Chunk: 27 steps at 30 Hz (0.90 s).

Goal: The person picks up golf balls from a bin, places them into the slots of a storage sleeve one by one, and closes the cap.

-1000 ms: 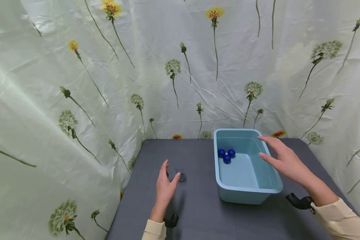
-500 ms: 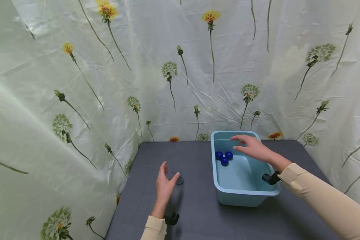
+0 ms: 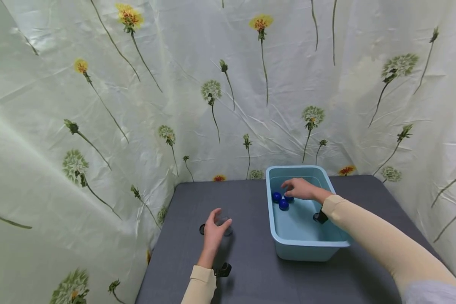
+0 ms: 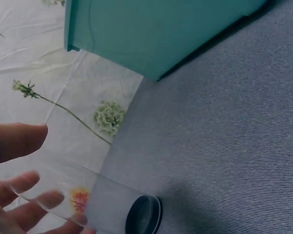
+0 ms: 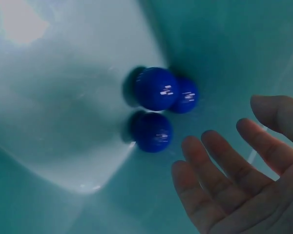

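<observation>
Hands are held apart, fingers loose: the left hand [image 3: 214,234] half round a clear cylinder [image 4: 110,201], contact unclear; the right hand [image 3: 303,189] over three blue balls [image 3: 283,204] in the bin's [image 3: 305,252] far left corner. Ball pickup seems in hand; next, one should be pinched.

The balls [image 5: 158,92] are glossy deep blue, in a pale blue tub [image 3: 311,243] toward the far right corner of the dark grey desk [image 3: 250,270]. Past its far edge, white sheeting [image 3: 182,114] wears a yellow-and-green floral pattern.
</observation>
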### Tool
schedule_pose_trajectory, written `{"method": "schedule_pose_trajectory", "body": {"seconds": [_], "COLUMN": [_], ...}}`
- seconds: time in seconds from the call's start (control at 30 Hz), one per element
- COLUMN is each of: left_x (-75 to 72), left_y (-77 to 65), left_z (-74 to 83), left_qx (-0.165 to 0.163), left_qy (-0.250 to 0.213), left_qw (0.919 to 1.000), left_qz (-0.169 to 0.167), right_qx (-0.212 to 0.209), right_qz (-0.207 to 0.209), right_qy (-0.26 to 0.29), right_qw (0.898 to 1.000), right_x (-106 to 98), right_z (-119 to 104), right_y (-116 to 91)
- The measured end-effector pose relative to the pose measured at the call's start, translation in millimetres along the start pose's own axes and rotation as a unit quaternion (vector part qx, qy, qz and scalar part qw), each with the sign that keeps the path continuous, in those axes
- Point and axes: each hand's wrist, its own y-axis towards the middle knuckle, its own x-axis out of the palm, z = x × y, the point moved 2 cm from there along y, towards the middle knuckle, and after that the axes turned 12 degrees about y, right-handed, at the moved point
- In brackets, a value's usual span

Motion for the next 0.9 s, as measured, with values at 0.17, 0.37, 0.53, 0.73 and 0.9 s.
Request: {"method": "schedule_pose_trajectory", "body": {"seconds": [0.17, 0.37, 0.53, 0.73, 0.9], "left_x": [5.2, 8.1, 6.1, 6.3, 8.1], "left_y": [-1.7, -0.1, 1.8, 0.2, -0.6], "left_z": [-2.7, -3.5, -5.1, -10.8, -13.6], "left_qx": [0.016, 0.039, 0.055, 0.052, 0.048], "left_qy": [-0.020, -0.019, -0.001, 0.028, 0.023], "left_qw": [0.9994, 0.9986, 0.9978, 0.9977, 0.9979], "left_qz": [-0.021, -0.032, -0.036, -0.034, -0.037], "right_qx": [0.024, 0.038, 0.030, 0.034, 0.041], "right_qz": [-0.013, -0.022, -0.040, -0.061, -0.087], "right_qy": [-0.017, -0.048, -0.078, -0.110, -0.130], "right_qw": [0.999, 0.998, 0.996, 0.991, 0.987], "right_x": [4.7, 6.4, 18.4, 32.7, 40.8], "right_z": [15.9, 26.8, 30.2, 28.9, 29.0], "right_y": [9.9, 15.3, 21.9, 27.3, 28.0]}}
